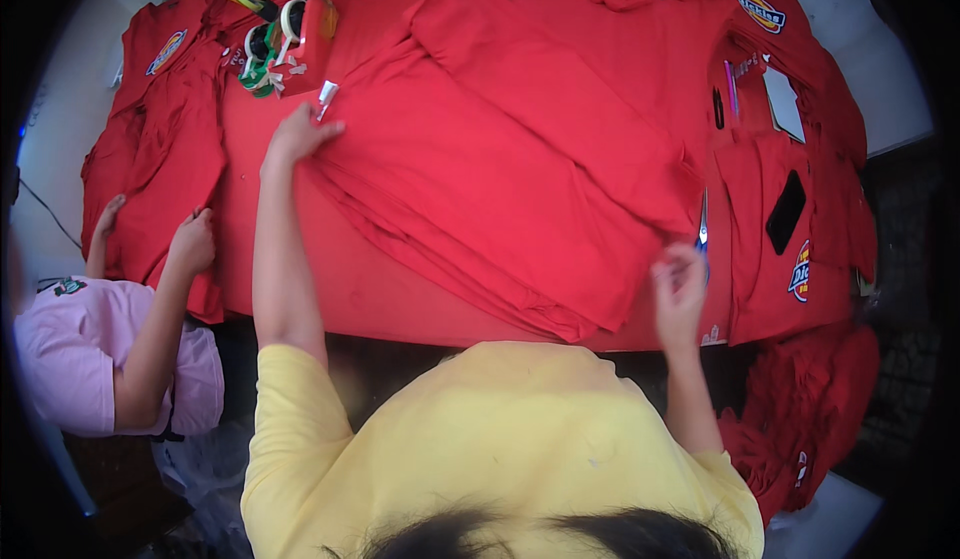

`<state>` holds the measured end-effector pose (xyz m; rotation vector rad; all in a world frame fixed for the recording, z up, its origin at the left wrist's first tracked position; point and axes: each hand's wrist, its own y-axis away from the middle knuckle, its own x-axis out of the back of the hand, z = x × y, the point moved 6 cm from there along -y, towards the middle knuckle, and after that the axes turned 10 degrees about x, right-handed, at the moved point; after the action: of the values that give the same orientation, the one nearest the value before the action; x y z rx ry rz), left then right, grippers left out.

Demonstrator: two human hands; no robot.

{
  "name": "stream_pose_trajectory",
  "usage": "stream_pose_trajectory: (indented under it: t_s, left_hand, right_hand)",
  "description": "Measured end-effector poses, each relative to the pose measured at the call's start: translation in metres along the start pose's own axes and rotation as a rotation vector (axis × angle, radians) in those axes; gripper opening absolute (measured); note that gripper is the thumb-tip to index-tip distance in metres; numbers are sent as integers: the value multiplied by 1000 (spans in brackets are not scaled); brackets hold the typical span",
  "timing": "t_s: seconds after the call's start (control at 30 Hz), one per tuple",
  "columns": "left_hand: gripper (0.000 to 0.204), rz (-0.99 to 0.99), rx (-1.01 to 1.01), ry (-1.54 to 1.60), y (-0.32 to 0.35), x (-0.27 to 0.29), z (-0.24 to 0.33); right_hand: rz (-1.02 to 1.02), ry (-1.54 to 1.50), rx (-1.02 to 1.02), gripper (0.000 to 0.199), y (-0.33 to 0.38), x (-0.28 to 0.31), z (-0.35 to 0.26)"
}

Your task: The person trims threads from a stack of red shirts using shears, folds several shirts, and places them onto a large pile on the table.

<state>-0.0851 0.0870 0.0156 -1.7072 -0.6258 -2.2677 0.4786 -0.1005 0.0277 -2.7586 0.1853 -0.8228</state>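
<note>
A large red garment (500, 169) lies spread and folded over itself in front of me, with several fabric layers along its near edge. At its left edge my left hand (296, 139) touches the cloth, thumb held apart from the fingers, beside a small white label (326, 99). My right hand (680, 284) hovers by the garment's lower right corner, its fingers loosely curled and apart and slightly blurred, with nothing visible in them. Scissors with blue handles (703, 234) lie just beyond that hand, partly hidden.
A red tape dispenser (312, 44) and a green one stand at the back left. A black phone (786, 212) and a white pad (784, 104) lie on the right. At left, a person in a pink shirt (75, 364) handles another red garment (165, 169). More red clothes (815, 419) hang at lower right.
</note>
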Motion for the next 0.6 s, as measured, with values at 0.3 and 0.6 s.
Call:
stream_pose_trajectory:
  t_s: [0.3,0.6]
  left_hand:
    - [16,-139,-28,745,22,-37,-52]
    - [18,-197,29,973,26,-3,-66]
  right_hand:
    - [-283,205,148,32,83,-21,21]
    - [-339,252,225,25,76,-21,26]
